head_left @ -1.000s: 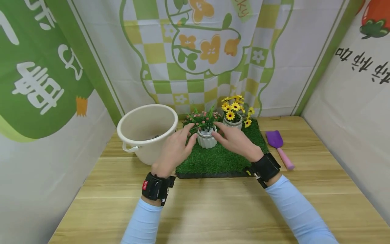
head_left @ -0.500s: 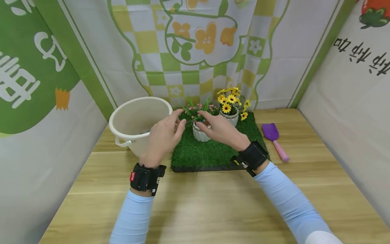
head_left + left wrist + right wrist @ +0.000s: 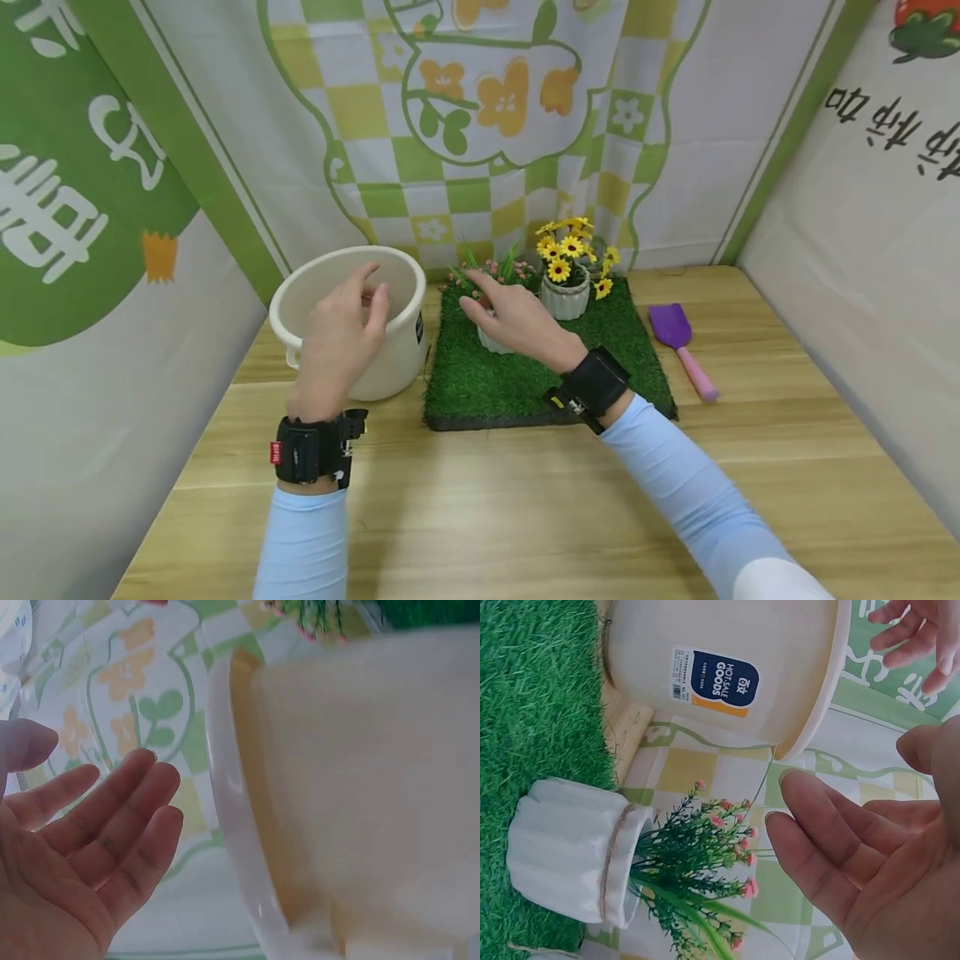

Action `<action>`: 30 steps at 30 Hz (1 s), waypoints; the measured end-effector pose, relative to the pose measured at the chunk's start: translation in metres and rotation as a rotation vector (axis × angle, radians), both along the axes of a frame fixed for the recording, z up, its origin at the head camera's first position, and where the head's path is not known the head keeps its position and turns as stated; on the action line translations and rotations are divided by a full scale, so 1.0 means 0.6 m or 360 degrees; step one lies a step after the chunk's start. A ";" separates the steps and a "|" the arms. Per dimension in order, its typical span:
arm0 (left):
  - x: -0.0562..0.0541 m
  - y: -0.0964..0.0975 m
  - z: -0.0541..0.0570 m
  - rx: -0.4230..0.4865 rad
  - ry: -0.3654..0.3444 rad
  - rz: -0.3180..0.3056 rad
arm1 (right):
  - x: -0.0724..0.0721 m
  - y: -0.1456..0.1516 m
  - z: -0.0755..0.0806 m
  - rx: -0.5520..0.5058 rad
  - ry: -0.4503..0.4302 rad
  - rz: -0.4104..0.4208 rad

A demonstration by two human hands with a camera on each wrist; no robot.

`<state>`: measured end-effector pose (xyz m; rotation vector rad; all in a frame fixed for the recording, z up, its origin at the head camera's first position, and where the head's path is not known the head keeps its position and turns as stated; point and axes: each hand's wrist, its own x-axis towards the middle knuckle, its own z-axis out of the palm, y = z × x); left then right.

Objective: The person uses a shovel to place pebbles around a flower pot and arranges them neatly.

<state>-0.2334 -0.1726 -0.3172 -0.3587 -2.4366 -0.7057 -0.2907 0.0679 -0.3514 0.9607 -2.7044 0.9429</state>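
My left hand (image 3: 339, 337) hovers over the front of a cream bucket (image 3: 390, 362), fingers loosely bent and holding nothing. In the left wrist view its palm and spread fingers (image 3: 124, 840) show beside the bucket's rim (image 3: 229, 772). My right hand (image 3: 521, 323) is in front of a white ribbed pot (image 3: 492, 341) of pink flowers and partly hides it. The right wrist view shows that pot (image 3: 570, 847) upright on artificial grass, string round its neck. There, the right hand's relaxed fingers (image 3: 802, 855) are above the pink flowers (image 3: 739, 862), with nothing in their grasp.
A second pot (image 3: 565, 300) holds yellow flowers (image 3: 561, 250) at the back of the grass mat (image 3: 495, 392). To the mat's right lies a purple shovel (image 3: 672, 325) with a pink handle on the wooden table (image 3: 480, 517). Printed cloth walls (image 3: 472, 196) enclose the back and sides.
My left hand has moved left, from beside the pink flowers to over the bucket. The right hand has shifted slightly left across the pink flower pot. The head view has shifted too.
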 end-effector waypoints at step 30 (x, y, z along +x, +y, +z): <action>-0.005 -0.107 -0.018 0.0263 -0.0133 0.0533 | -0.041 -0.060 -0.014 -0.0350 -0.0275 -0.0043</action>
